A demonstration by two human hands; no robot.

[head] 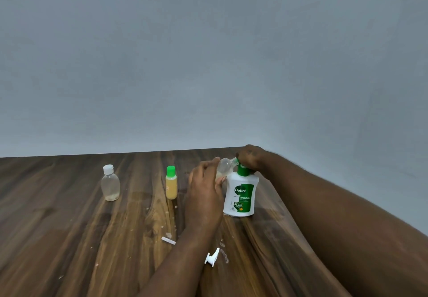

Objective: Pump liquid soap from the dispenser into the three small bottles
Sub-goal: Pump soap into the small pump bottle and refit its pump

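A white and green Dettol soap dispenser (240, 194) stands on the wooden table (69, 227). My right hand (251, 160) lies over its green pump head, fingers curled down on it. My left hand (205, 187) grips a small clear bottle (225, 165), tilted with its open neck at the pump spout. A small bottle with a green cap (171, 182), holding yellowish liquid, stands left of my left hand. Further left stands a clear bottle with a white cap (110, 183), with a little liquid at its bottom.
A white flip cap (212, 257) lies on the table near my left forearm. A small white strip (168, 240) lies left of it. Droplets and specks dot the wood around them. A grey wall rises behind the table's far edge.
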